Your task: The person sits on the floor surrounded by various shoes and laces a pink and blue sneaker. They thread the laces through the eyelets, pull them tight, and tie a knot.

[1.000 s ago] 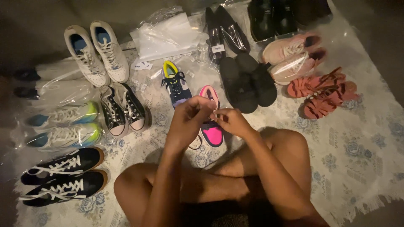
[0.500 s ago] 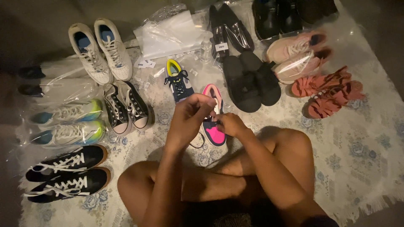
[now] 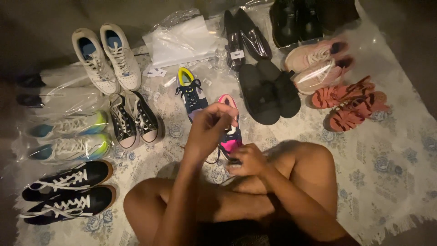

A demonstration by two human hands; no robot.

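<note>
Nearest the camera, the person's crossed bare legs (image 3: 236, 200) rest on a pale floral rug (image 3: 387, 177) spread on the floor. Just above the knees, the right hand (image 3: 248, 160) is pinched shut on the heel end of a pink and navy sneaker (image 3: 230, 132), while the left hand (image 3: 207, 130) is raised over the same shoe with its fingers curled closed on what looks like the lace, though the dim light hides the exact grip. The sneaker lies on the rug near its middle, toe pointing away. Its mate, a navy sneaker with a yellow heel (image 3: 191, 93), sits just beyond and to the left. Toward the rug's near left corner lie black high-tops with white laces (image 3: 68, 191); past them come pale runners in clear bags (image 3: 68, 136) and black low canvas shoes (image 3: 134, 118). Black slide sandals (image 3: 268, 93) lie to the right of centre, coral strappy sandals (image 3: 350, 102) near the right edge. Farther off are white sneakers (image 3: 107, 59), a heap of clear plastic bags (image 3: 182, 41), black dress shoes (image 3: 243, 38), pink trainers (image 3: 318, 64) and dark boots (image 3: 296, 18) at the far edge.
</note>
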